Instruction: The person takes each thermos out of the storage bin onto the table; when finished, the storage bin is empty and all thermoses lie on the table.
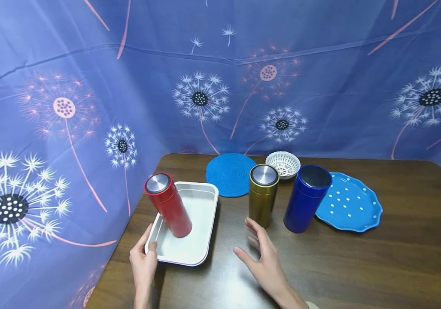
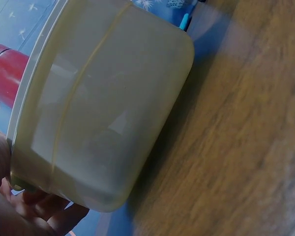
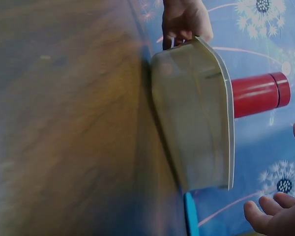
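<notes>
At the near left corner of a white rectangular tub (image 1: 204, 223), my left hand (image 1: 143, 262) grips the rim, thumb over the edge and fingers outside. Inside the tub stands a red flask (image 1: 174, 214) with a silver-topped lid. From the left wrist view, the tub's tall side wall (image 2: 113, 98) shows beside the curled fingers (image 2: 69, 216). My right hand (image 1: 264, 266) holds nothing, its fingers loosely extended and thumb apart, just in front of a gold flask (image 1: 260, 204). A dark blue flask (image 1: 306, 206) stands to the right of the gold one.
Behind the flasks are a round blue woven mat (image 1: 229, 174) and a small white lattice basket (image 1: 284, 163). A blue polka-dot plate (image 1: 349, 204) with a wavy rim lies at the right. A dandelion-print cloth (image 1: 239, 103) hangs along the back of the brown wooden table (image 1: 398, 262).
</notes>
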Motion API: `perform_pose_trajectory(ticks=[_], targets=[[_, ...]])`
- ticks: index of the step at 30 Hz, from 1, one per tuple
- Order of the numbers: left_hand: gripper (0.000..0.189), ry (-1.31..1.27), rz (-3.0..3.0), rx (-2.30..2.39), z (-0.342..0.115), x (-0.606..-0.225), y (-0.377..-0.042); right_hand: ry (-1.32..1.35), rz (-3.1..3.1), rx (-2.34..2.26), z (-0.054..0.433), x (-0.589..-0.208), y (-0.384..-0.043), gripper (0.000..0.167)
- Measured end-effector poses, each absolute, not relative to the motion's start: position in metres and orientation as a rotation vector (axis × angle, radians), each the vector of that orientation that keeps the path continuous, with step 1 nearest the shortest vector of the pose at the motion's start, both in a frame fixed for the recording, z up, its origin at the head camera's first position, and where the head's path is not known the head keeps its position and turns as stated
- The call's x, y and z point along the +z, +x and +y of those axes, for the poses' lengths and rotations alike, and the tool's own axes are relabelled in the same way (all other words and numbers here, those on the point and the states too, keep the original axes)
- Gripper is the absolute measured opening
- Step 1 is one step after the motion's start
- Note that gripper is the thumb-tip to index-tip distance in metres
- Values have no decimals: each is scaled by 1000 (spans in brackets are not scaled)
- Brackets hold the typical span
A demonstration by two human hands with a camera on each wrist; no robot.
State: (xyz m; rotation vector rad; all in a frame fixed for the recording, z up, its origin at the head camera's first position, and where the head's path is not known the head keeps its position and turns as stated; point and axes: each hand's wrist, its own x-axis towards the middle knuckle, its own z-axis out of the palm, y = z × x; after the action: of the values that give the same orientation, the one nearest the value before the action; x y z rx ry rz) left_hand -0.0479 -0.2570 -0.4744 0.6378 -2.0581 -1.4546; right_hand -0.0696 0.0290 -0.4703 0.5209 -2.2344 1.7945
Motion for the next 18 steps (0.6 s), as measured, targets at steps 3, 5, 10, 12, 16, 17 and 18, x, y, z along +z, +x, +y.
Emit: perform_pose_trajectory(ticks=[3,5,10,12,16,17,18], targets=[[49,633,-2065,-1451,-257,-474,-49,557,-2224,1824,21,-467,-74,75],[50,625,-2069,-1453,-257,-474,-49,579,-2218,1848,16,-465,-78,77],[49,615,-2074,-1473,-255,-476,-50,640,-2183,1875,5,-459,-86,82],[49,619,-2076,-1464,-255,-476,-50,659,-2170,1891,2,-456,-90,84],[49,634,-2073,-1441,-256,-476,-50,694,-2152,1949,-9,-451,-99,89],[49,640,-2071,-1438,-257,-476,-49,696,-2151,1967,-12,-449,-101,90],[49,644,-2068,-1439,-257,-476,-49,703,-2148,1980,-15,-448,-103,91]])
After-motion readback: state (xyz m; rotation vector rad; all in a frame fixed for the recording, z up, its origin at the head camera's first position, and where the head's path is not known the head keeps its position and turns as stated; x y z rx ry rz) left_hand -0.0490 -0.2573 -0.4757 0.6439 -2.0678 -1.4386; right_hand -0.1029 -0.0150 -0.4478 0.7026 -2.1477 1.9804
